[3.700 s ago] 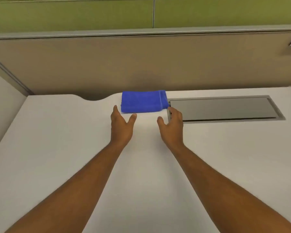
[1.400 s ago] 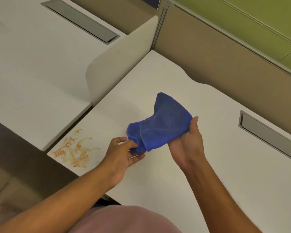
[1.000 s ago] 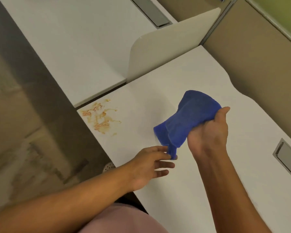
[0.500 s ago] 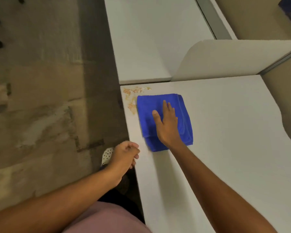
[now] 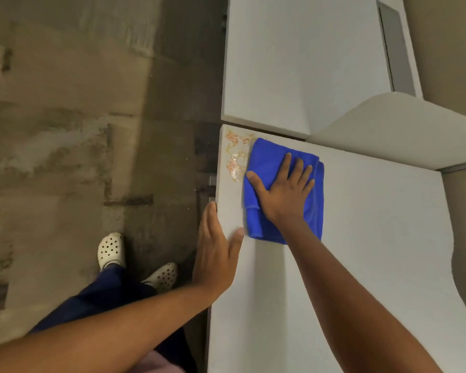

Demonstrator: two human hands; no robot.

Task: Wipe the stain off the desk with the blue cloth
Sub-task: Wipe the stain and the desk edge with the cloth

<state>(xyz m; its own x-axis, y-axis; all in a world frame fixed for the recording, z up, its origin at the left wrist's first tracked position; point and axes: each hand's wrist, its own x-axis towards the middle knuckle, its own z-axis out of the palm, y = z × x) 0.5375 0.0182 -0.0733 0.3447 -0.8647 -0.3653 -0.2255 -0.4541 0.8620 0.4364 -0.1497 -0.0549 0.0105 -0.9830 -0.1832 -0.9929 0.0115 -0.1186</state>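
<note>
Blue cloth [image 5: 264, 168] lies folded on the desk [image 5: 374, 238] beside the orange stain [image 5: 234, 157], pressed under the right hand [image 5: 283, 195] with fingers splayed flat, while the left hand [image 5: 215, 254], fingers extended, braces the desk edge.

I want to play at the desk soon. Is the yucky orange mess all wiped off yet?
Not yet. Done: the blue cloth is folded and lying flat on the desk, right beside the mess. In hand: the right hand presses flat on the cloth, while the left hand rests on the desk's edge. Left: the orange stain still shows at the corner, so it needs wiping.
</note>
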